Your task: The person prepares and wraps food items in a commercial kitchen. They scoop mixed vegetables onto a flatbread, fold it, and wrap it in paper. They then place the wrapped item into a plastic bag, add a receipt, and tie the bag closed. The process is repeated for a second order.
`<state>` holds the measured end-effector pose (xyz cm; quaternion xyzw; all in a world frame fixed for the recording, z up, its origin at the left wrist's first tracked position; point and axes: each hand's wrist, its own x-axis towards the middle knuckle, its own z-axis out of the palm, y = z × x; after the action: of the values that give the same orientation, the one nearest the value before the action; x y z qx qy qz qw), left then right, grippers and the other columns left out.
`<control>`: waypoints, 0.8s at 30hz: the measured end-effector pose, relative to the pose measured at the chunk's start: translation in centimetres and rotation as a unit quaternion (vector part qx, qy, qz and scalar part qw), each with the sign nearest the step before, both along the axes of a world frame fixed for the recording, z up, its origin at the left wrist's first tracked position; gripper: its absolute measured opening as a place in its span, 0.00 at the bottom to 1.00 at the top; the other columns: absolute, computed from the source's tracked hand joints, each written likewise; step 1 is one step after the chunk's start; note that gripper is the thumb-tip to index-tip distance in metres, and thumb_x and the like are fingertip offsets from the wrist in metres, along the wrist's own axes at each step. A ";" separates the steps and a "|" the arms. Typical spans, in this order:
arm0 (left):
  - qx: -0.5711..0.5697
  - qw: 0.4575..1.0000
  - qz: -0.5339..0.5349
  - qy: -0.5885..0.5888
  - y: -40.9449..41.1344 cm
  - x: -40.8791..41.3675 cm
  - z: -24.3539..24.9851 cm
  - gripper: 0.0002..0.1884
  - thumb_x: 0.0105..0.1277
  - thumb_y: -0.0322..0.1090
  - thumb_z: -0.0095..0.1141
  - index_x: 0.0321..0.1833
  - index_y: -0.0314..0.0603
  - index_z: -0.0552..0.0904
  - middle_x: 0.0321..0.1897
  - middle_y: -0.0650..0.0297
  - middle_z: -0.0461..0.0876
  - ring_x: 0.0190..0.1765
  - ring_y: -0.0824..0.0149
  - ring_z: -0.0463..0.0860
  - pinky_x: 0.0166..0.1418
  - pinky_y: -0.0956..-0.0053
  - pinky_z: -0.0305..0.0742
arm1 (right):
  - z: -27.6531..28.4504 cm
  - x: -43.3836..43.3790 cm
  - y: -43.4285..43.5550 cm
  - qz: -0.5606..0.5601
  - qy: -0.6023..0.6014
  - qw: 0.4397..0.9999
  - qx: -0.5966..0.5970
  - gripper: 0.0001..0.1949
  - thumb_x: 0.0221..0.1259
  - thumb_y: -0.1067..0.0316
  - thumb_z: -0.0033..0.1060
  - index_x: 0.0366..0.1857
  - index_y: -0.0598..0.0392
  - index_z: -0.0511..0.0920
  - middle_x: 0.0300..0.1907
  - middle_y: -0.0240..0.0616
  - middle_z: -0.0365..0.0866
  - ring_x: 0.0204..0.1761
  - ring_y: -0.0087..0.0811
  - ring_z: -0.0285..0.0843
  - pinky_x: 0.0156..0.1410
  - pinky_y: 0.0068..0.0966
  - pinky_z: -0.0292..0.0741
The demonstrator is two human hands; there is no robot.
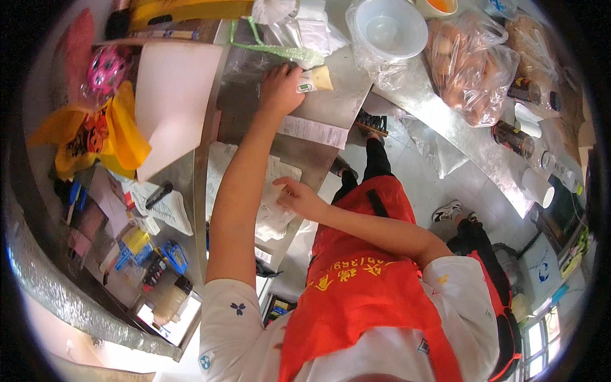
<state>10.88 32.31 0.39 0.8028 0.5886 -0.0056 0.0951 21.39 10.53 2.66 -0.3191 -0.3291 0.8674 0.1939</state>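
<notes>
My left hand (281,88) reaches over the steel counter (343,102) and is closed around a food roll in a printed paper sleeve (305,86); its pale yellow end sticks out on the right. Just beyond the fingers lies a plastic bag with green handles (298,55). A long printed slip (312,131) lies on the counter below this hand. My right hand (300,198) hovers in front of my red apron (358,286), fingers apart and seemingly empty, over flat white printed paper bags (272,210).
A white plastic tub (391,28) stands at the top, beside bagged eggs (458,71) and jars (513,138). A white board (176,100), a yellow bag (102,138), a black marker (159,195) and small tools are at left. Another person's shoe (447,211) is on the floor at right.
</notes>
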 end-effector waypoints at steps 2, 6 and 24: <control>0.039 0.995 0.036 -0.085 -1.9 -1.7 -0.3 0.23 0.47 0.35 0.65 0.50 0.45 0.79 0.47 0.55 0.79 0.53 0.48 0.76 0.59 0.54 0.70 | 0.2 -0.1 0.3 -0.062 -0.014 0.998 -0.026 0.25 0.64 0.75 0.50 0.65 0.57 0.63 0.32 0.37 0.79 0.33 0.25 0.78 0.41 0.23 0.75; 0.026 0.966 0.149 -0.212 -5.9 -3.2 5.7 0.25 0.45 0.34 0.68 0.50 0.41 0.78 0.46 0.52 0.80 0.53 0.47 0.76 0.57 0.56 0.72 | -0.5 -1.8 0.5 -0.166 -0.021 0.986 -0.027 0.36 0.62 0.75 0.51 0.75 0.54 0.50 0.30 0.36 0.76 0.29 0.26 0.76 0.38 0.23 0.75; 0.442 0.608 0.283 -0.595 -33.4 -5.1 14.1 0.13 0.58 0.24 0.59 0.44 0.37 0.73 0.37 0.60 0.79 0.44 0.65 0.79 0.50 0.71 0.75 | 5.1 -2.8 0.5 -0.086 -0.118 0.955 0.256 0.16 0.65 0.73 0.49 0.56 0.53 0.75 0.27 0.24 0.67 0.30 0.16 0.62 0.35 0.16 0.64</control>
<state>5.79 -1.08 14.47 0.3670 0.5314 0.7615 0.0553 18.64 11.07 7.77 -0.3863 -0.5321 0.6898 0.3029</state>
